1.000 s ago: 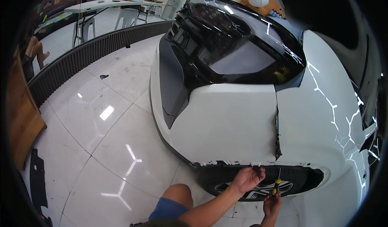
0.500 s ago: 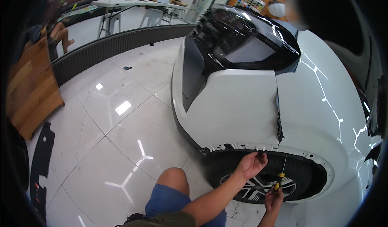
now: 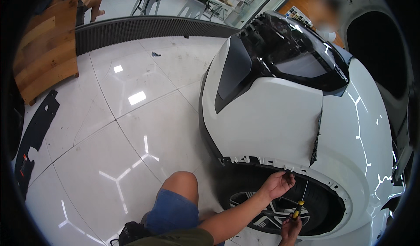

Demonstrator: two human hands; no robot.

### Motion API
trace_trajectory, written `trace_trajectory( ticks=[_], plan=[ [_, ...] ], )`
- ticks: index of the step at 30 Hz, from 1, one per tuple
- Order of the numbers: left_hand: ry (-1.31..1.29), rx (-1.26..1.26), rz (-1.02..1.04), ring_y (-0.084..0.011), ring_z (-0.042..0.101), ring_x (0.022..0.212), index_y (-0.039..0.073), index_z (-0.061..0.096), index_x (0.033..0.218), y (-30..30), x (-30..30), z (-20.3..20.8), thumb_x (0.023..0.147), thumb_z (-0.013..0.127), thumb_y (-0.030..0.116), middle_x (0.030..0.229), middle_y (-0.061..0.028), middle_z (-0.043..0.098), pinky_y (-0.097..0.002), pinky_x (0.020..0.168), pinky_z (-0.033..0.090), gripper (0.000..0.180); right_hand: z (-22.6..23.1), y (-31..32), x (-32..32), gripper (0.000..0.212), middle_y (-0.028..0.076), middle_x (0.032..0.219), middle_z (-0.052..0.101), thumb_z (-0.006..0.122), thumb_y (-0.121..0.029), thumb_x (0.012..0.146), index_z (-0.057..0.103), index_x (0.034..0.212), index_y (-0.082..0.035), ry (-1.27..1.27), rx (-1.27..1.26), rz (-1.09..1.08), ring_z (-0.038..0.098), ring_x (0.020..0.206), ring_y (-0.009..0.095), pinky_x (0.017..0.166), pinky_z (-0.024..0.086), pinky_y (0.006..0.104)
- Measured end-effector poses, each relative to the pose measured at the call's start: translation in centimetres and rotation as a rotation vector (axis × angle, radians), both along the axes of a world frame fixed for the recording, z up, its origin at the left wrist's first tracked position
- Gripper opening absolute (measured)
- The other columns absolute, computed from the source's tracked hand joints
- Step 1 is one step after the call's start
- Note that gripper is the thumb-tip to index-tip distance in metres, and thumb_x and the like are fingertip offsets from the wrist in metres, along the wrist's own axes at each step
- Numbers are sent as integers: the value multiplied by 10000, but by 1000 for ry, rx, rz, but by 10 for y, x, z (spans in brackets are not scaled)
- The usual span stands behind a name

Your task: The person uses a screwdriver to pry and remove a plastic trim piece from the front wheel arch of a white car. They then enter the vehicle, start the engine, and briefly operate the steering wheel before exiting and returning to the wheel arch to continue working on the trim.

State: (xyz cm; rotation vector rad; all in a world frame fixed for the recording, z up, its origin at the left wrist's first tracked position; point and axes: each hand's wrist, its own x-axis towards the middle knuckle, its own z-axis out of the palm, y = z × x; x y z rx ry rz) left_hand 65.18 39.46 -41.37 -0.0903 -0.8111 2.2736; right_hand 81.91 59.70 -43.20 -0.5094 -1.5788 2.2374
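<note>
A screwdriver (image 3: 299,209) with a yellow and black handle is gripped in my right hand (image 3: 291,229), its thin shaft pointing up toward the wheel arch edge (image 3: 324,180). My left hand (image 3: 279,185) is raised at the lower rim of the white bumper (image 3: 271,119), palm up with its fingers curled in. Whatever those fingertips hold, if anything, is too dark to make out. White clip tabs (image 3: 262,162) line the bumper's bottom edge. Between bumper and white fender (image 3: 345,136) runs an uneven dark gap. Behind my hands is the tyre with its spoked wheel (image 3: 267,215).
My bent knee (image 3: 181,182) is left of the wheel. A long black trim panel (image 3: 37,136) lies on the tiled floor at far left, near a wooden board piece (image 3: 48,49). A ribbed dark barrier (image 3: 144,29) crosses behind. Another person's blurred head shows beyond the headlight (image 3: 293,53).
The view has shifted, so the car sits lower and more to the right. Both hands keep nearly the same pose at the arch, the screwdriver still in my right hand.
</note>
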Motion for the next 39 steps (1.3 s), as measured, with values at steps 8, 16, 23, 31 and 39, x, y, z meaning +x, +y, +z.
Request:
trace_trajectory(
  ticks=[8, 16, 23, 31, 39],
  plan=[
    [358, 526, -36, -186, 460, 669, -6, 505, 789, 42, -30, -42, 850, 456, 72, 699, -76, 484, -300, 632, 426, 110, 2, -13, -1, 237, 16, 840, 628, 553, -319, 861, 596, 985, -122, -9, -5, -34, 574, 611, 131, 570, 474, 280],
    [82, 66, -110, -183, 463, 681, -21, 501, 812, -2, -13, -12, 865, 444, 44, 753, -86, 487, -311, 662, 427, 101, 2, -10, 0, 222, 16, 806, 638, 582, -308, 824, 617, 941, -123, 7, -45, -101, 583, 610, 142, 573, 478, 290],
    [281, 389, -166, -117, 373, 566, 16, 451, 735, 15, -32, -26, 892, 413, 73, 644, -36, 406, -243, 535, 348, 171, 3, -11, -10, 217, 6, 770, 632, 579, -315, 803, 614, 916, -132, 0, -55, -95, 575, 600, 146, 579, 471, 314],
    [89, -28, -170, -163, 422, 669, -4, 439, 770, -21, -10, 1, 885, 424, 68, 665, -46, 409, -287, 630, 409, 136, 2, -9, -2, 222, 1, 754, 630, 575, -334, 803, 615, 902, -139, -29, -38, -110, 569, 598, 140, 582, 467, 317],
    [404, 668, -189, -159, 418, 634, 8, 450, 784, 24, -35, -36, 887, 423, 79, 669, -45, 413, -294, 632, 409, 128, 2, -6, -7, 214, -2, 743, 639, 600, -331, 784, 638, 892, -151, -30, -53, -126, 565, 597, 138, 575, 461, 313]
  ],
)
